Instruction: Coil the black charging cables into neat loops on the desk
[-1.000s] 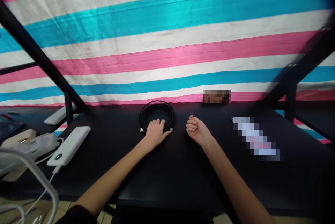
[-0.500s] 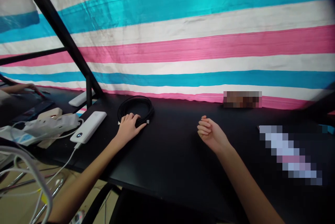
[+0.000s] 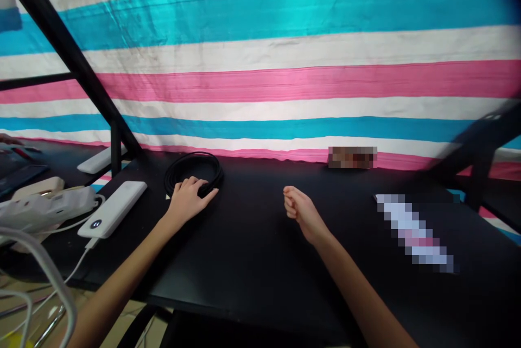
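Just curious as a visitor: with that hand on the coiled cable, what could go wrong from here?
The left hand rests on the near rim of the black cable coil, so lifting there might let loops spill. Dragging it left could bump the white power bank nearby.

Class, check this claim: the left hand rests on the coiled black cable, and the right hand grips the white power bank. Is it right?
No: the right hand holds nothing; it is loosely curled, and the white power bank lies apart at the left. The left hand does rest on the coiled black cable. The head view shows this.
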Tool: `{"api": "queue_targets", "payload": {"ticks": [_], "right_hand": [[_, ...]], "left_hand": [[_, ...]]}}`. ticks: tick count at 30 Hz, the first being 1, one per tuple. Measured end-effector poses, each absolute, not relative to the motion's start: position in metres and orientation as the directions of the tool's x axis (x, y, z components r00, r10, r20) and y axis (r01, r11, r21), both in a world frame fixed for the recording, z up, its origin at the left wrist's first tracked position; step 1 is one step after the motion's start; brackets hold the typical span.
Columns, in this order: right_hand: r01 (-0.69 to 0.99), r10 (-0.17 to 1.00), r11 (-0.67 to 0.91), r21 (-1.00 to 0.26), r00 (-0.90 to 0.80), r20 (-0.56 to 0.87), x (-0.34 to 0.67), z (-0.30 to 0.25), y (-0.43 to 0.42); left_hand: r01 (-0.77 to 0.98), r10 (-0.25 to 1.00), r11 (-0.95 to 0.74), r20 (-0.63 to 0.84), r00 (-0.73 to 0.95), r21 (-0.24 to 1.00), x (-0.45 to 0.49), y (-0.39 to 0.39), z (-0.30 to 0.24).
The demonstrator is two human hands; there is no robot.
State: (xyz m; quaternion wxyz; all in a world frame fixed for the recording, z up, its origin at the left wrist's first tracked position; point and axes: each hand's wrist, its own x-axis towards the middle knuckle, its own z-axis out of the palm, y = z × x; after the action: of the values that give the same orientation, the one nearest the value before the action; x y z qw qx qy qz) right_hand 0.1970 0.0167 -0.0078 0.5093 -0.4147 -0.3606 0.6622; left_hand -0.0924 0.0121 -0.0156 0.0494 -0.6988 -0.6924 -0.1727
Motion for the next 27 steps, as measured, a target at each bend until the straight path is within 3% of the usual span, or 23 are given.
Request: {"api": "queue_targets", "payload": {"ticks": [11, 18, 27], "right_hand": [[-0.160, 0.989, -0.118, -0.980, -0.103, -0.102, 0.196, -0.018, 0.020], [-0.136, 0.991, -0.104, -0.985, -0.096, -0.091, 0.196, -0.014, 0.020], [-0.134, 0.993, -0.086, -0.987, -0.093, -0.074, 0.196, -0.011, 0.019]], "left_hand": [[0.965, 0.969, -0.037, 0.247, -0.029, 0.260, -0.082, 0.025, -0.006], [0.966, 0.960, -0.009, 0.274, -0.064, 0.257, -0.084, 0.030, -0.007], [0.941, 0.909, 0.014, 0.388, -0.153, 0.338, -0.085, 0.023, 0.001]]}}
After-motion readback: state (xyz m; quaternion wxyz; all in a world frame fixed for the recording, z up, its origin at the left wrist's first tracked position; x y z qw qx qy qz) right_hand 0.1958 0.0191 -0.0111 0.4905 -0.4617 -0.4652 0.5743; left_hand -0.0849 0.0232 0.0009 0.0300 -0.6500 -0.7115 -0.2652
